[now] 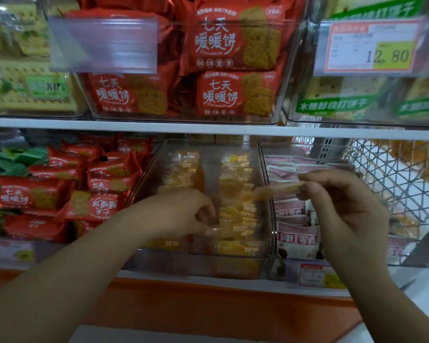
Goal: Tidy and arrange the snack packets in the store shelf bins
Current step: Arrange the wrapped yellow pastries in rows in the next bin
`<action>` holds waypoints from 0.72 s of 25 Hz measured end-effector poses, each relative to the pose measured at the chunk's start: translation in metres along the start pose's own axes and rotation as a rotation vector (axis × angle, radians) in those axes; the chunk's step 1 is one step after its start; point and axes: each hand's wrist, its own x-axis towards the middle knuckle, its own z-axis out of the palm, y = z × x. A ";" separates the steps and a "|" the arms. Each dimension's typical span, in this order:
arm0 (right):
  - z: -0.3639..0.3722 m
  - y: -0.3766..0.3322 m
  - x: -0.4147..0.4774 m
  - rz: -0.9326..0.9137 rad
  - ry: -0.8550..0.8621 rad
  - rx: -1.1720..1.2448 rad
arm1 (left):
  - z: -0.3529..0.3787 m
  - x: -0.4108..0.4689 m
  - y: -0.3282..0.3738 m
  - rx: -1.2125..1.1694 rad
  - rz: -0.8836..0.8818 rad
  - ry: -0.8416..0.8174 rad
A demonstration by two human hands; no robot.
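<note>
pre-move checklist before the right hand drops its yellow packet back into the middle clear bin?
1. Right hand has a grip on the yellow packet: ok, pinched at its end, held above the bin.
2. Left hand out of the drop path: not ok, it is inside the middle clear bin, fingers on another clear yellow packet.
3. Free slot in the right-hand row: cannot tell, motion blur hides the gaps.
4. Packet over the correct bin, not the pink packets: not ok, it spans the divider.
5. Left row of yellow packets tidy: ok, stacked in line.
</note>
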 end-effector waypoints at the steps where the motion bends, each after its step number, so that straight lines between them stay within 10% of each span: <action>1: -0.002 -0.005 -0.002 0.009 0.000 0.034 | 0.002 0.000 0.002 -0.001 -0.002 0.000; 7: -0.005 -0.023 -0.013 0.067 -0.089 -0.005 | 0.011 0.002 0.009 0.025 0.040 0.069; 18: 0.015 -0.019 -0.038 0.057 -0.121 -0.068 | 0.003 -0.002 0.015 -0.642 -0.128 -0.109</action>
